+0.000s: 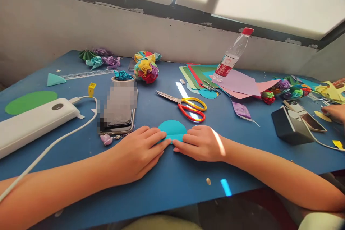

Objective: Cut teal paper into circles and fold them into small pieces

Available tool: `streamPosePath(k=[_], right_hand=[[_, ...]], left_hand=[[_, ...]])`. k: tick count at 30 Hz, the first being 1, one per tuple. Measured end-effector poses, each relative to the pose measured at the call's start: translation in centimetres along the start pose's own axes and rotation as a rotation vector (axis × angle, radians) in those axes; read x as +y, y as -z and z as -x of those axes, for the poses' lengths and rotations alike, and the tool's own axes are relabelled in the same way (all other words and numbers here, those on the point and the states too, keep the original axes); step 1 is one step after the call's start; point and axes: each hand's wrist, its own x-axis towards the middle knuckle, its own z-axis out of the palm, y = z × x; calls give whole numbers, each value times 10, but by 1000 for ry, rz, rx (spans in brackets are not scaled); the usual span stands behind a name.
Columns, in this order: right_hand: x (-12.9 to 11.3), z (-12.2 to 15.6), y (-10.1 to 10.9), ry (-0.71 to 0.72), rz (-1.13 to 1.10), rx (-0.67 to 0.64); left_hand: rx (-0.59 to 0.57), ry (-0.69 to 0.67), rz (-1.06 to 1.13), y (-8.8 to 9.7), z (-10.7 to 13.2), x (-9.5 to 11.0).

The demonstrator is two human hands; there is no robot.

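A round piece of blue paper (172, 128) lies on the table between my hands, with a crease across it and its near edge folded up. My left hand (140, 151) presses its fingers onto the left side of that fold. From the other side, my right hand (201, 143) pinches and presses the right part, fingers closed. Both sets of fingertips nearly meet at the near edge and hide part of the paper. Just beyond it lie scissors (185, 106) with red and yellow handles, blades apart. A phone (118, 115) rests left of the paper.
On the left are a white power bank (40, 124) with a cable and a green paper circle (31, 102). Paper flower balls (147, 70) sit behind. Coloured sheets (242, 82) bear a bottle (231, 57). A black box (291, 125) and another person's hand (335, 112) are at right.
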Motion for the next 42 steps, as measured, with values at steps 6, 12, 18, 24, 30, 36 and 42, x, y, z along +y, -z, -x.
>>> streamPosePath(k=[6, 12, 18, 24, 30, 36, 42], right_hand=[[0, 1, -6, -93, -82, 17], [5, 5, -12, -251, -342, 50], [9, 7, -9, -217, -345, 17], [9, 6, -7, -201, -308, -7], [9, 9, -9, -219, -294, -17], [8, 8, -9, -223, -279, -16], [5, 5, -5, -251, -281, -25]], left_hand=[[0, -15, -24, -1, 0, -1], [-3, -8, -50, 0, -1, 1], [6, 10, -64, -2, -2, 1], [-9, 12, -38, -1, -1, 1], [-15, 5, -9, 1, -1, 0], [-36, 10, -26, -2, -1, -1], [-58, 40, 2, 1, -2, 0]])
